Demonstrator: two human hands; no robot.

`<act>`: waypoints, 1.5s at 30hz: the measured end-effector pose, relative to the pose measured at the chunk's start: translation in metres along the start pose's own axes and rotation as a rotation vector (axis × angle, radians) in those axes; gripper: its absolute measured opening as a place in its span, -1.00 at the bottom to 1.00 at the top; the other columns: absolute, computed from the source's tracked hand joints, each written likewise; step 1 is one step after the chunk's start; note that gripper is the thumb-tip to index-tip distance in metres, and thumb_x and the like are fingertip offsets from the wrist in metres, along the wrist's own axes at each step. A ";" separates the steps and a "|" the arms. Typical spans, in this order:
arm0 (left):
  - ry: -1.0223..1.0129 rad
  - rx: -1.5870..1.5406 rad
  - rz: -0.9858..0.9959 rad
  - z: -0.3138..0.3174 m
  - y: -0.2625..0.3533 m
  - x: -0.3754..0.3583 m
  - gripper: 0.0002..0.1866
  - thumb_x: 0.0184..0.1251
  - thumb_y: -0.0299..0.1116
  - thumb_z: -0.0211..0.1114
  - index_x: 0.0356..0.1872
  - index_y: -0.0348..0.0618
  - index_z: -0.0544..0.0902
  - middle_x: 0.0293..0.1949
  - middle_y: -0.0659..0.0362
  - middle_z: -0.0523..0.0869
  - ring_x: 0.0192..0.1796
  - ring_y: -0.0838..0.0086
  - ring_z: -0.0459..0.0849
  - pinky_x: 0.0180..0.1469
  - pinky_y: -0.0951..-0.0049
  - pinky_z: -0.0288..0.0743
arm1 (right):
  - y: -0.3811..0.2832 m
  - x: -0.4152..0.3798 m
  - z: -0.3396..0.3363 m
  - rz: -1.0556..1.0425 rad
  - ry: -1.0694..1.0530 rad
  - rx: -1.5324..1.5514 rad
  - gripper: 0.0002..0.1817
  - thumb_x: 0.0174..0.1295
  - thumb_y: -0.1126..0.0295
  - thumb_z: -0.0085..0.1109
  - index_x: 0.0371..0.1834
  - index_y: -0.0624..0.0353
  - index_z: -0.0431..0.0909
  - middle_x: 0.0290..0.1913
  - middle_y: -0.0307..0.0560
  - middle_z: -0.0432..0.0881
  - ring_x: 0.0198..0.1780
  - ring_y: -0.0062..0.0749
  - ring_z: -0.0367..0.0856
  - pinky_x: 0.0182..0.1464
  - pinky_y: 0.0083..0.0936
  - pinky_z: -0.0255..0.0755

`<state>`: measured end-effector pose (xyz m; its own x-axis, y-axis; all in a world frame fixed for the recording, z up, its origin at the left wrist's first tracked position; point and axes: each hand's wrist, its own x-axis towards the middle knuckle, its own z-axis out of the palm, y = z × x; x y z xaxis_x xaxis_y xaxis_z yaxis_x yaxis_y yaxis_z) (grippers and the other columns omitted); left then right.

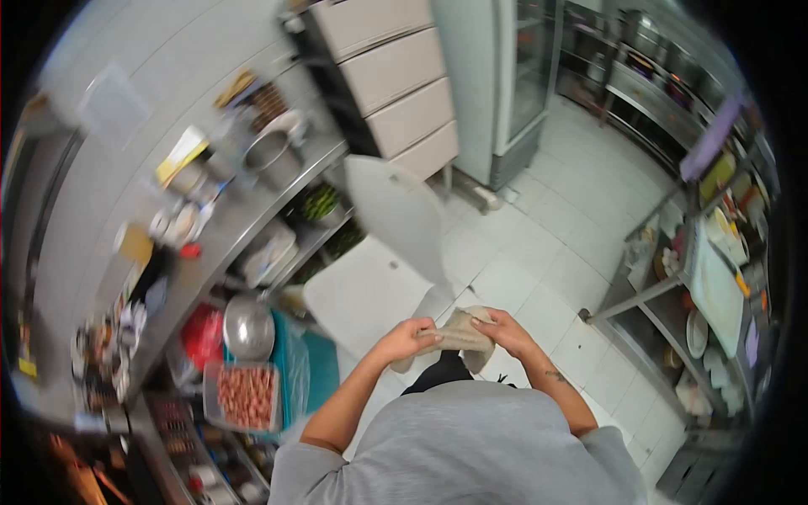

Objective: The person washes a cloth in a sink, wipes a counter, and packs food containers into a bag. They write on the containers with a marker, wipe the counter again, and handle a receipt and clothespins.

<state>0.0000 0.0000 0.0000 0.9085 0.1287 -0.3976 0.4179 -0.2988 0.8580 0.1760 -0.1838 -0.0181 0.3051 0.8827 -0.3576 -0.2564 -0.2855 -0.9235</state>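
Note:
A crumpled beige cloth [463, 335] hangs between my two hands, in front of my waist and above the tiled floor. My left hand [410, 340] pinches its left end, with the fingers closed on the fabric. At the right end, my right hand [507, 332] grips the cloth between thumb and fingers. Part of the cloth droops below the hands. Just beyond it, to the upper left, stands a white plastic chair [366, 290].
On the left are a steel counter [223, 240] and a tub of pinkish-red pieces [246, 396] beside a metal bowl [249, 328]. A drawer unit [391, 71] and a fridge [505, 93] stand ahead. On the right, a metal rack holds a cutting board [715, 282] with a knife.

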 end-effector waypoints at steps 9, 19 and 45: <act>-0.169 0.007 0.020 -0.039 0.097 0.295 -0.46 0.38 0.08 0.06 -0.08 -0.31 0.56 -0.23 0.06 0.66 -0.20 0.40 0.58 -0.15 0.44 0.42 | -0.106 0.054 -0.171 -0.165 0.268 -0.167 -0.57 0.23 0.16 0.17 0.08 0.18 0.51 -0.10 -0.05 0.63 -0.11 -0.27 0.59 0.00 -0.42 0.44; -0.494 -0.953 0.111 0.023 0.268 0.563 -0.64 0.31 -0.32 0.12 0.04 -0.33 0.49 -0.07 0.05 0.65 -0.03 0.28 0.65 0.11 0.23 0.48 | -0.112 0.051 -0.402 -0.019 0.287 -0.367 -0.29 0.13 0.06 0.25 0.33 0.08 0.29 0.09 0.09 0.43 -0.01 -0.23 0.50 0.02 -0.39 0.42; -0.497 -0.079 0.379 -0.043 0.573 1.186 -0.65 0.27 -0.20 0.27 -0.03 -0.23 0.59 -0.22 0.17 0.67 -0.14 0.51 0.59 -0.02 0.49 0.45 | -0.333 0.351 -1.053 -0.282 0.611 -0.102 -0.67 0.17 0.44 0.19 0.00 0.26 0.42 -0.17 -0.18 0.57 -0.09 -0.57 0.48 -0.02 -0.57 0.40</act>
<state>1.3171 0.0223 0.0344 0.8891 -0.4329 -0.1485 0.0842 -0.1643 0.9828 1.3341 -0.1718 0.0167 0.8188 0.5673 -0.0882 -0.0125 -0.1359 -0.9906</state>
